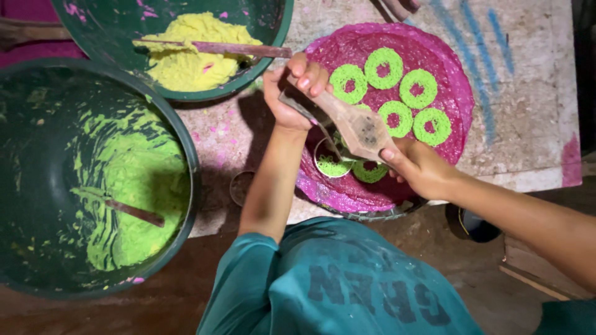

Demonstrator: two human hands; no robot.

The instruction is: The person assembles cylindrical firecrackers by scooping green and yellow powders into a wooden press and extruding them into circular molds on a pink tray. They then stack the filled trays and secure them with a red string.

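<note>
Hands, left (292, 93) and right (419, 167), grip wooden press (354, 124) above pink disc (447, 74)

Left side: blocked by green-paste basin (186, 149) and yellow-paste basin (273, 49).
Right side: bare tabletop (528, 93) beside pink disc (459, 80), open.

Large dark-green basin (186, 155) smeared with lime-green paste (133, 205), stick (133, 213) lying in it, second basin (282, 31) holding yellow paste (192, 56) with stick (239, 49) across, paint-stained worktop (528, 105), teal shirt (347, 285).
</note>
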